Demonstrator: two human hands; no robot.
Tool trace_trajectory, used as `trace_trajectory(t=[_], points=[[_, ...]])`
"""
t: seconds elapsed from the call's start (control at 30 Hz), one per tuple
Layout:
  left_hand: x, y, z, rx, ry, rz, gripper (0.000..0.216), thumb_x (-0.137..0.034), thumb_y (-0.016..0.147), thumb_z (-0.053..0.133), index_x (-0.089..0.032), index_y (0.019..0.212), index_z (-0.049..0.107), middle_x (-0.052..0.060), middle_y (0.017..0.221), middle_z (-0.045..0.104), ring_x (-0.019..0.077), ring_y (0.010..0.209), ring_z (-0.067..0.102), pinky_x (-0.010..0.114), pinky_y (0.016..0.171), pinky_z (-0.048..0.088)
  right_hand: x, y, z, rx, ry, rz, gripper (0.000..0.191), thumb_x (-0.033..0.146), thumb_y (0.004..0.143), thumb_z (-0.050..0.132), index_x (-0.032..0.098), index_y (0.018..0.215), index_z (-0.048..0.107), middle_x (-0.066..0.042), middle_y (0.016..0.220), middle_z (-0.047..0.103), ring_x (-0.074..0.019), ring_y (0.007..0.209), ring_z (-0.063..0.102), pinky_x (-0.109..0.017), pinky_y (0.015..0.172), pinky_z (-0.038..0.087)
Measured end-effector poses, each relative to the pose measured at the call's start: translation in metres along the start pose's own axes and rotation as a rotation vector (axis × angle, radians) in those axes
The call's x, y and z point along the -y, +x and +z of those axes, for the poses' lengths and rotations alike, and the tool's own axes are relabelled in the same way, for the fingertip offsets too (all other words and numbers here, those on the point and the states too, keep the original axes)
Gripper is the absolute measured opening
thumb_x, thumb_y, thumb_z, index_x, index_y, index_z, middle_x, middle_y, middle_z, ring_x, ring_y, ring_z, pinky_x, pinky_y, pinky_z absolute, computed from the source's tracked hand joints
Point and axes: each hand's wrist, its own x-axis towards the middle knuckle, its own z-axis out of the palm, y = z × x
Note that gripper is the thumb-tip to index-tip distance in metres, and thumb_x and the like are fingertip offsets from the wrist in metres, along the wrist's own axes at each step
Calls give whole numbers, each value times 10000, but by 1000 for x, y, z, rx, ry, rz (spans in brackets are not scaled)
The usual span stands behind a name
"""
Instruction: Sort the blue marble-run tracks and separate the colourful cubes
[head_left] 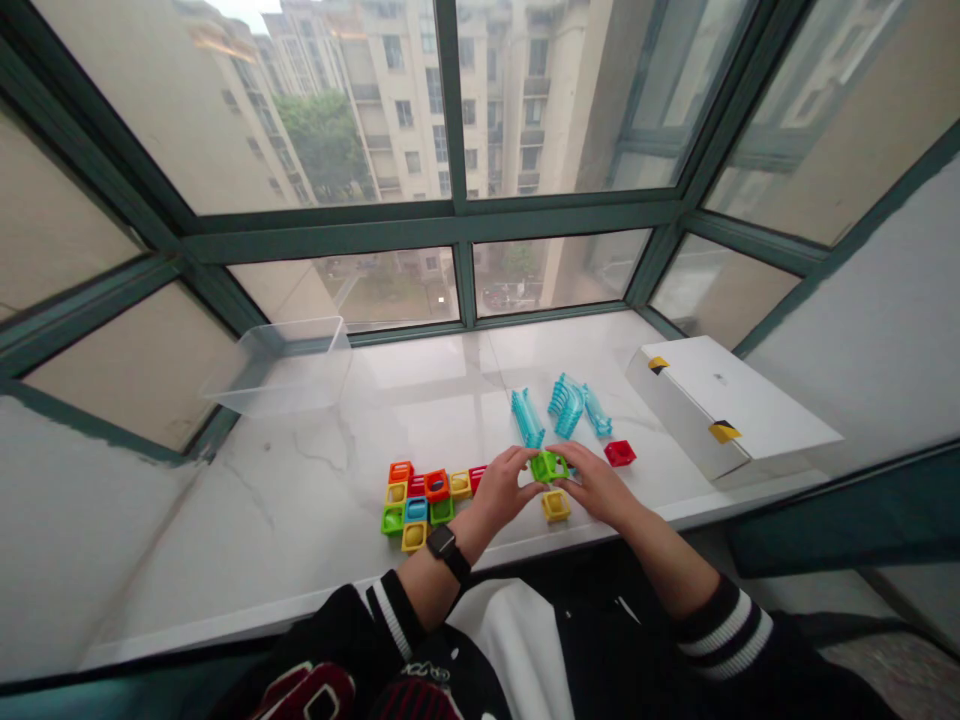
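With the fingers [523, 462] of our left hand [499, 490] and our right hand [600, 485], we pinch a green block [550, 466] from its two sides; both sets are clamped on it. We cannot tell whether it touches the windowsill [315, 500] below. Just on our side of the green block sits a loose yellow block [556, 506], and to its right, beyond our right hand, lies a single red block [620, 454]. A bit of blue shows right beside the green block, too hidden for us to name. Beyond the green block lie three see-through blue pieces: a straight track [528, 418], a curved track [567, 404] and a third track [598, 411]. To the left of the green block, past our left hand, we see a cluster of coloured blocks [416, 510], partly hidden by that hand. We wear a black watch [442, 543] on the left wrist. Farther from the green block stand a clear tub [292, 370], far left, and a white box [739, 390], far right.
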Motion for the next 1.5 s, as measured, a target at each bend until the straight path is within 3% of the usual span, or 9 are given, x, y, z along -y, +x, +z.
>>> trace_trajectory(t=[0.2, 0.4, 0.57, 0.83, 1.03, 1.3, 1.5], points=[[19, 6, 34, -10, -30, -197, 602, -265, 892, 770, -241, 1434, 508, 105, 1329, 576, 191, 942, 654, 391, 933, 568, -32, -12, -14, -131, -136, 111, 560, 269, 884, 676, 282, 1437, 591, -101, 1356, 679, -303, 1241, 640, -511, 1091, 517], [47, 3, 63, 35, -41, -400, 651, -173, 804, 794, -167, 1402, 536, 160, 1390, 558, 266, 1169, 633, 398, 1029, 508, -45, -5, -18, -98, -224, 72, 525, 231, 870, 686, 265, 1391, 639, -100, 1327, 708, -311, 1228, 641, -527, 1096, 497], [59, 7, 72, 50, -77, -527, 668, -206, 786, 829, -163, 1380, 526, 133, 1294, 646, 190, 880, 668, 357, 895, 537, -46, 9, -2, -10, -264, 35, 540, 191, 849, 725, 257, 1379, 648, -99, 1329, 714, -306, 1219, 638, -514, 1088, 487], [58, 5, 72, 49, -155, -471, 420, -160, 834, 766, -211, 1210, 587, 51, 1115, 721, 151, 773, 655, 295, 776, 522, -35, 21, 15, 95, -333, 66, 555, 156, 856, 724, 287, 1390, 644, -72, 1326, 714, -292, 1216, 618, -461, 1038, 471], [60, 3, 74, 47, -164, -467, 418, -155, 822, 761, -217, 1203, 601, 13, 985, 722, 150, 729, 647, 284, 729, 505, -33, 25, 18, 137, -366, 88, 540, 140, 883, 685, 297, 1398, 647, -62, 1341, 709, -290, 1225, 614, -443, 1026, 453], [56, 2, 70, 42, -186, -481, 417, -160, 814, 768, -217, 1195, 606, 8, 954, 725, 144, 701, 647, 271, 686, 502, -33, 29, 17, 230, -437, 85, 639, 154, 852, 737, 298, 1457, 590, -98, 1349, 709, -320, 1256, 596, -456, 1037, 421], [56, -1, 68, 50, -275, -471, 429, -228, 846, 757, -214, 1245, 600, -9, 869, 713, 140, 672, 650, 254, 651, 514, -34, 29, 22, 234, -470, 95, 586, 157, 875, 704, 263, 1440, 590, -106, 1330, 717, -318, 1243, 600, -444, 1020, 398]])
